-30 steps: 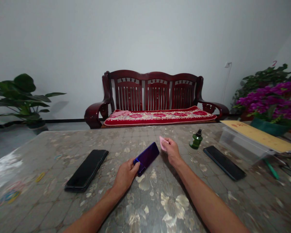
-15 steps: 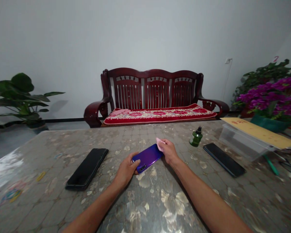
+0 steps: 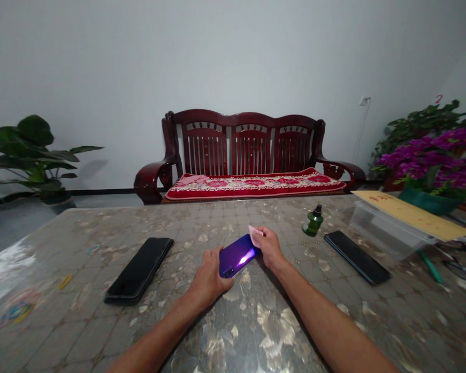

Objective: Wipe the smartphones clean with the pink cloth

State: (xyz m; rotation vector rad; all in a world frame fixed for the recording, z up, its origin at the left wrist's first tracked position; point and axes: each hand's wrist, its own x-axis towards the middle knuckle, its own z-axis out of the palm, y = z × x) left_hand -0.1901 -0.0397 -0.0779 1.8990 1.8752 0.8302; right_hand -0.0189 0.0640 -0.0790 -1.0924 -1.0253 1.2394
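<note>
A purple-blue smartphone (image 3: 238, 255) is held just over the table, its back with the camera lenses facing up and a bright reflection on it. My left hand (image 3: 210, 277) grips its near-left end, thumb along the lower edge and fingers round the far side. Between the fingers of my right hand (image 3: 268, 245) is a small pink cloth (image 3: 255, 235), pressed at the phone's far-right end. The fingertips under the cloth are partly hidden.
Black phones lie to the left (image 3: 140, 269) and right (image 3: 357, 257). A green bottle (image 3: 312, 221) stands beyond the right one, near a clear plastic box (image 3: 388, 230) topped by a yellow sheet (image 3: 415, 212). Colourful bands (image 3: 21, 311) lie at left.
My left hand has shifted its grip, the thumb moving from the phone's back to its lower edge. The phone has tilted and now catches a bright reflection.
</note>
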